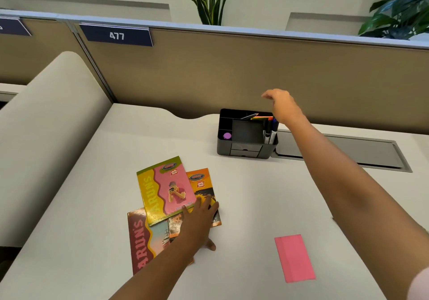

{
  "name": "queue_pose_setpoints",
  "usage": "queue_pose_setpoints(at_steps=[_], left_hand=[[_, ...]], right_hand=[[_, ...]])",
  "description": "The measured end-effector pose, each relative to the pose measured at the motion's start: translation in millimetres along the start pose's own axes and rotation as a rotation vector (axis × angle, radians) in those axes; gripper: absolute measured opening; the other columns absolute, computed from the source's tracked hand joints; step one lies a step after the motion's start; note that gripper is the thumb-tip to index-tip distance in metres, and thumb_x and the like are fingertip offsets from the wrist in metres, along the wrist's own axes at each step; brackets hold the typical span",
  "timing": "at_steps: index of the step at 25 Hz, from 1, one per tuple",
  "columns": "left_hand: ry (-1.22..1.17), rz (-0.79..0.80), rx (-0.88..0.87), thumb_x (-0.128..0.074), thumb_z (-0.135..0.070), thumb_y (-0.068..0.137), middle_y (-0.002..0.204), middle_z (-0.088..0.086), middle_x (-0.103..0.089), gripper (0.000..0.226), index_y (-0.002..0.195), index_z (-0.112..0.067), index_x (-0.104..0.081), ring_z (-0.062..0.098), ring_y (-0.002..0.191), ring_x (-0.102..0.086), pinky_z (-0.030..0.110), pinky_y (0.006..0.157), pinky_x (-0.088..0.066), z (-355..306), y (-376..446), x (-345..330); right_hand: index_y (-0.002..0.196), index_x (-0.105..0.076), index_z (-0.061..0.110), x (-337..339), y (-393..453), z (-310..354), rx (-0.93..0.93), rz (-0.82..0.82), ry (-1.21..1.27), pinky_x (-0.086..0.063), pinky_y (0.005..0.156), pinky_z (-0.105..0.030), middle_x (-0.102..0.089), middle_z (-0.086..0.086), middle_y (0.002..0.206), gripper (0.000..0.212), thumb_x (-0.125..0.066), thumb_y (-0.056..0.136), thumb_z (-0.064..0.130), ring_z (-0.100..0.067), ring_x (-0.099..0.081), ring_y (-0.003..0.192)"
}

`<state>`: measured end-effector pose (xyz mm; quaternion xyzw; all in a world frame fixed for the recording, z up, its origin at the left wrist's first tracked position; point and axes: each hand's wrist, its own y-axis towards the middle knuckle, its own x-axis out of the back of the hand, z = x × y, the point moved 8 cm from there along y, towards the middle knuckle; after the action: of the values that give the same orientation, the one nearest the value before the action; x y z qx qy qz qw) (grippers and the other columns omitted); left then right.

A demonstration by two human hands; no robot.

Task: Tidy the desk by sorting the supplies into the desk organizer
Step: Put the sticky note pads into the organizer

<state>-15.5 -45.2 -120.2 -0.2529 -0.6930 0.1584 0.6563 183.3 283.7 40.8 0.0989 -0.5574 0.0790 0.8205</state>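
The left hand (199, 221) lay flat on a fanned stack of three notebooks on the pale tabletop (92, 207), fingers spread and pressing down, gripping nothing. Its fingertips rested on the orange notebook (204, 183), the middle one of the stack. On top lay the yellow-and-pink notebook (162, 190), tilted, and at the bottom the red notebook (141, 241), whose near corner stuck out toward the person.

The right hand (282, 105) hung above the far right corner of the black desk organizer (246, 146), fingers loosely open and drooping, with nothing in them. The organizer stood well behind the notebooks, near the tan partition (232, 72). Its right compartment held upright markers (270, 130); a back compartment held a pencil (249, 115) and a strip of bright sticky notes (261, 118); a purple round object (227, 136) sat in the front left compartment. Small drawers showed in its front face.

A pink sticky-note pad (294, 258) lay flat on the tabletop to the right of the notebooks, well apart from them and untouched by either hand. A grey cable hatch (343, 151) was set into the tabletop just right of the organizer. A blue plate reading 477 (117, 35) hung on the partition.
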Motion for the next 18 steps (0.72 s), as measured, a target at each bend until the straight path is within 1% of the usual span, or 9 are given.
queue_pose_setpoints(at_steps=[3,6,7,9,11,13,15,16,18], left_hand=[[0.009,0.004,0.011,-0.084,-0.054,0.065,0.163,0.003,-0.006,0.121,0.155,-0.024,-0.009,0.032,0.150,-0.005,0.066,0.112,-0.025,0.0,-1.3,2.6],[0.023,0.015,0.027,-0.084,-0.053,0.065,0.164,0.004,-0.004,0.122,0.155,-0.023,-0.009,0.034,0.151,-0.005,0.067,0.112,-0.025,-0.6,-2.7,4.2],[0.040,0.020,0.035,-0.085,-0.053,0.064,0.164,0.005,-0.003,0.122,0.155,-0.023,-0.009,0.035,0.150,-0.005,0.068,0.111,-0.024,-1.9,-3.8,5.0],[0.100,0.029,0.062,-0.085,-0.051,0.065,0.163,0.008,-0.005,0.121,0.154,-0.021,-0.010,0.036,0.149,-0.009,0.070,0.110,-0.022,-9.2,-5.6,6.9],[0.175,0.015,0.093,-0.086,-0.046,0.066,0.161,0.011,-0.010,0.115,0.152,-0.017,-0.015,0.036,0.148,-0.013,0.073,0.110,-0.017,-20.2,-6.8,10.6],[0.247,-0.038,0.071,-0.083,-0.038,0.072,0.161,0.013,-0.013,0.104,0.151,-0.013,-0.020,0.036,0.149,-0.011,0.074,0.111,-0.010,-40.3,-7.0,13.7],[0.247,-0.102,0.002,-0.075,-0.030,0.079,0.162,0.012,-0.011,0.093,0.151,-0.013,-0.019,0.035,0.151,-0.005,0.073,0.112,-0.001,-63.0,-6.6,12.7],[0.204,-0.121,-0.028,-0.073,-0.029,0.080,0.163,0.011,-0.010,0.091,0.151,-0.014,-0.019,0.034,0.151,-0.002,0.072,0.113,0.001,-74.4,-7.2,12.1],[0.086,-0.110,-0.077,-0.074,-0.032,0.079,0.162,0.009,-0.011,0.093,0.151,-0.015,-0.019,0.032,0.152,0.000,0.068,0.114,0.003,-95.0,-8.3,9.6]], right_hand=[[0.121,-0.064,0.013,18.8,-29.7,-0.4,-0.022,-0.175,0.195,-0.050,0.099,-0.038,-0.061,-0.008,0.125,0.051,-0.039,0.087,-0.015,-0.025,-0.060,0.114],[0.114,-0.065,0.008,30.6,-81.9,2.6,0.008,-0.334,0.386,-0.048,0.092,-0.018,-0.064,-0.008,0.113,0.036,-0.047,0.088,-0.009,-0.016,-0.062,0.103],[0.113,-0.065,0.008,29.2,-101.0,2.6,0.005,-0.351,0.411,-0.048,0.088,-0.016,-0.065,-0.006,0.110,0.033,-0.049,0.088,-0.007,-0.013,-0.061,0.098],[0.110,-0.067,0.010,19.0,-139.8,-2.1,-0.021,-0.323,0.395,-0.049,0.085,-0.020,-0.066,-0.004,0.107,0.027,-0.055,0.089,-0.001,-0.012,-0.060,0.093],[0.107,-0.069,0.012,-0.2,-177.5,-7.5,-0.028,-0.172,0.363,-0.049,0.083,-0.024,-0.067,-0.002,0.104,0.020,-0.063,0.089,0.007,-0.012,-0.059,0.090],[0.107,-0.068,0.015,-29.2,-219.8,-13.7,-0.030,0.129,0.306,-0.050,0.082,-0.029,-0.065,0.000,0.104,0.024,-0.074,0.085,0.020,-0.012,-0.058,0.090],[0.116,-0.062,0.021,-62.5,-270.0,-25.6,-0.109,0.462,0.226,-0.049,0.089,-0.033,-0.058,0.003,0.113,0.048,-0.083,0.075,0.036,-0.014,-0.055,0.101],[0.122,-0.058,0.024,-75.6,-295.8,-33.6,-0.153,0.584,0.167,-0.047,0.093,-0.033,-0.053,0.004,0.118,0.062,-0.086,0.069,0.041,-0.015,-0.051,0.108],[0.129,-0.049,0.030,-91.8,-338.1,-45.6,-0.198,0.720,0.052,-0.043,0.097,-0.036,-0.044,0.006,0.126,0.084,-0.091,0.058,0.042,-0.015,-0.042,0.118]])
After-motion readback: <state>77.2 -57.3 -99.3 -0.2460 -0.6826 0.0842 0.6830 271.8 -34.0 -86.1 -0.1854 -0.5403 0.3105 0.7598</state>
